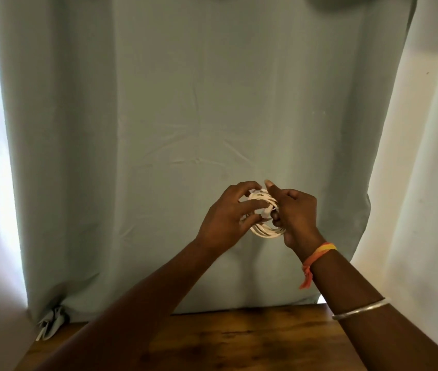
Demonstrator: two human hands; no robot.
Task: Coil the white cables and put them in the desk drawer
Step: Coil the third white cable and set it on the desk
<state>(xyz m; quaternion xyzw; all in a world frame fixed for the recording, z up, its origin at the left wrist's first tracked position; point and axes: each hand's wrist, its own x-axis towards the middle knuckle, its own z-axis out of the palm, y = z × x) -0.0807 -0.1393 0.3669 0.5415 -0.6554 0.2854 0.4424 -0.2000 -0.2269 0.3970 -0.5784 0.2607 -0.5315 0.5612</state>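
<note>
White cable, wound into small multi-loop coil, held in air at lower centre of frame, in front of pale curtain, above wooden desk along bottom edge. Left hand pinches coil's left side, fingers curled round loops. Right hand grips right side, thumb raised, fingers hooked through loops. Judgement: cable light, limp yet springy; loops likely to spring apart if released. Best hold: across bundled strands, clamping all turns together. Drawer not in view.
</note>
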